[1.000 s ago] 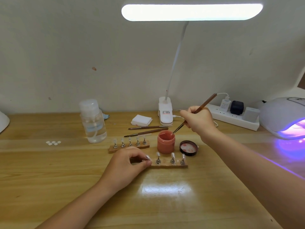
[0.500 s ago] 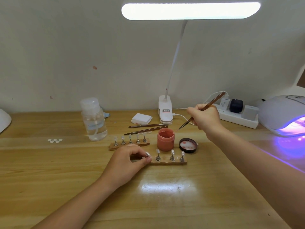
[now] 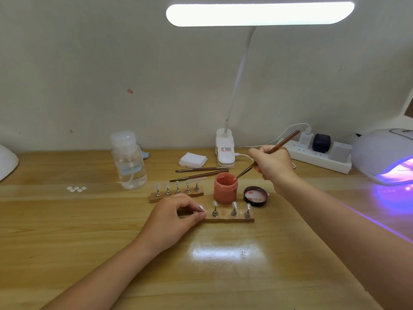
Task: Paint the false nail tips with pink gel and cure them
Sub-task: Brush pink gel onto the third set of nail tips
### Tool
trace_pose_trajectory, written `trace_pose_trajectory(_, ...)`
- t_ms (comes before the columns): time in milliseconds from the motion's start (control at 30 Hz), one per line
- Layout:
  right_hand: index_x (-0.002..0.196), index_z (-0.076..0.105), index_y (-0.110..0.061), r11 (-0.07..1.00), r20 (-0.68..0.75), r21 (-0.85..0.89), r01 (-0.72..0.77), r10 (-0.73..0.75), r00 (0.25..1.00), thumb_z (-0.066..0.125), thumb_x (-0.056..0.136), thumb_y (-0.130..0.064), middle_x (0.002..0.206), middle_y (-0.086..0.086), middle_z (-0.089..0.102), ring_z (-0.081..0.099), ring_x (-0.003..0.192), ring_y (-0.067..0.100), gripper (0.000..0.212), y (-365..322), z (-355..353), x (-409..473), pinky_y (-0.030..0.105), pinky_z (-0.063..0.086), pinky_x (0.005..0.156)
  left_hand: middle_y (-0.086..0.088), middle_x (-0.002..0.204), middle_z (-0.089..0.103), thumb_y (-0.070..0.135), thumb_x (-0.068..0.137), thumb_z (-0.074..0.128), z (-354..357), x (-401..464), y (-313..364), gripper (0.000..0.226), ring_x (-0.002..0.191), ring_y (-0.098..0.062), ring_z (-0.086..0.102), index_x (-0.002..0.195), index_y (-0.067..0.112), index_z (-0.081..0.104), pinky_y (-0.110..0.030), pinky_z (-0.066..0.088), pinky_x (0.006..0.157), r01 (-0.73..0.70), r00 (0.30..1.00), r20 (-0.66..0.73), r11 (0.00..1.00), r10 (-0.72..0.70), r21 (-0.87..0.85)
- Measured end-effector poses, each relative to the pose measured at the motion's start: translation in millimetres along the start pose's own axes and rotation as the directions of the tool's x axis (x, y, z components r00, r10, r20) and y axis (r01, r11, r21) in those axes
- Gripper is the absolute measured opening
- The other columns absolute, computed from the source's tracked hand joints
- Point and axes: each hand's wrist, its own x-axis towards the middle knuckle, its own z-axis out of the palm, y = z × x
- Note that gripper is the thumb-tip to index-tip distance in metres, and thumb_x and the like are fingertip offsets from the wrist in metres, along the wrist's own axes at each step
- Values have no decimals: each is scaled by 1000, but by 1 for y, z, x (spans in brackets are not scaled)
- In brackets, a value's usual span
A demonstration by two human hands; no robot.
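An open jar of pink gel (image 3: pixel 225 188) stands at the table's middle, its dark lid (image 3: pixel 255 196) lying to the right. My right hand (image 3: pixel 273 164) grips a brown brush (image 3: pixel 283 142); the bristle tip touches the jar's right rim. In front of the jar lies a wooden strip (image 3: pixel 230 217) with clear nail tips on metal stands. My left hand (image 3: pixel 176 217) pinches the strip's left end, hiding part of it. A second strip of tips (image 3: pixel 176 193) sits behind my left hand.
Two spare brushes (image 3: pixel 201 173) lie behind the jar, beside a white pad stack (image 3: pixel 193 159) and a clear pump bottle (image 3: pixel 128 161). A lamp's clip base (image 3: pixel 225 148) and a power strip (image 3: pixel 319 156) line the wall. The nail lamp (image 3: pixel 388 153) glows violet at right.
My right hand lifted the brush away from the jar to the right, then brought its tip back down to the jar's rim. My left hand stayed on the strip.
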Motion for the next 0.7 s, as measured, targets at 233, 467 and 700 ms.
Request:
trace_pose_trajectory(233,49,42,-12,1000,-55,-19,1,-2,998,55,81,-9,47,2,42,40,50,13,34,1,-9,2,24,32,50,7,80,67,14,74,75,1,0,0,14,79,2,59,69,25,68,-9,44,74,7,1000,-3,1000,-7,3)
trace_pose_trajectory(467,49,41,-13,999,-60,37,-4,6,998,55,80,-8,47,2,41,38,48,13,35,-3,-5,3,23,29,48,5,79,67,13,74,75,1,-1,0,20,79,-2,60,67,29,66,-13,46,74,4,1000,-10,1000,-4,-9)
trace_pose_trajectory(700,46,42,-14,999,-43,37,-22,23,999,56,82,-8,45,1,42,40,47,13,39,3,2,-1,23,30,49,5,80,66,13,74,74,1,-2,0,18,80,-2,60,68,28,66,-11,45,74,3,1000,-7,1000,-3,-5)
